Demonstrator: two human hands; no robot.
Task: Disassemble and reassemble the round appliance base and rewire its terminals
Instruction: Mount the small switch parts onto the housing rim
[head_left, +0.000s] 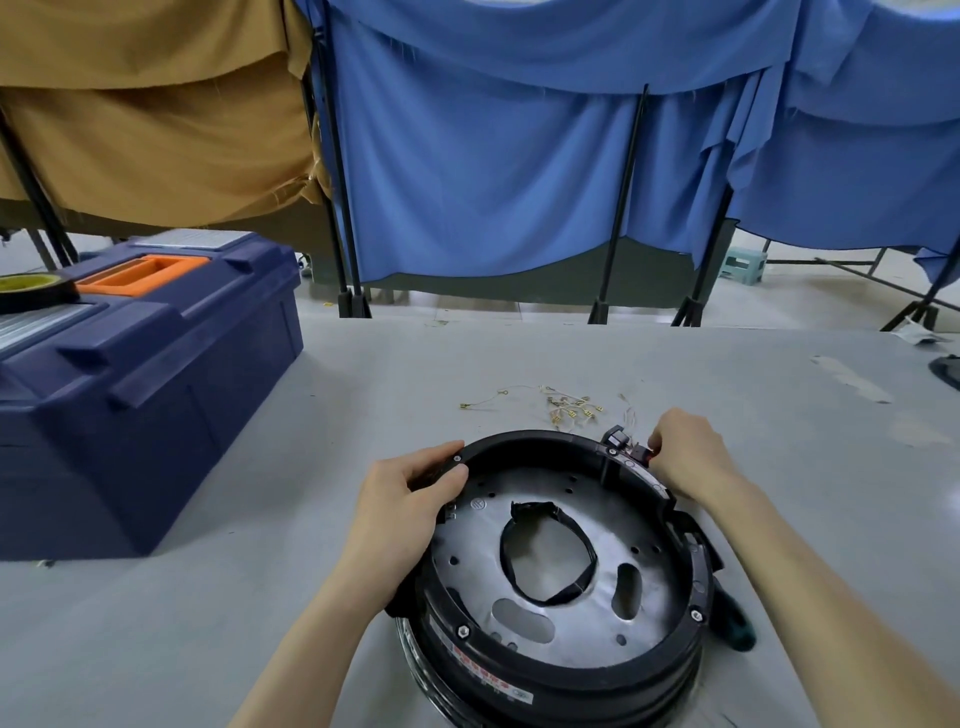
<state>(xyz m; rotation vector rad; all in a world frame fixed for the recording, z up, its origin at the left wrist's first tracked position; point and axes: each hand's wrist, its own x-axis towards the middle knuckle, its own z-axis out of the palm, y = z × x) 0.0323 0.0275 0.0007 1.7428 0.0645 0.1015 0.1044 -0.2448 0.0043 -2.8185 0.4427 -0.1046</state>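
The base (571, 675) lies on the near part of the table (260, 597), a little right of the centre, with its open side up, so the grey plate (478, 545) inside and the screws on the rim are easy to reach.

The left hand (400, 499) grips the far-left rim. The thumb lies over the rim toward the inside and the other fingers are bent around the outer wall. I judge that this hand is there to stop the base from turning or sliding while the other hand works.

The right hand (691, 452) is at the far-right rim, touching a small black and red block (623, 441) which sticks out there. Its fingers are curled close together with the tips at the block. The hand covers this place, so I cannot tell whether they pinch the block itself or a wire end on it. This looks like the terminal part of the job.

Loose wires (566, 408) with small metal ends lie just beyond the base, near the right hand, probably kept there so they can be taken one by one. A screwdriver (732, 618) with a green handle lies right of the base, partly hidden behind it. A blue toolbox (140, 384) stands well apart on the left.
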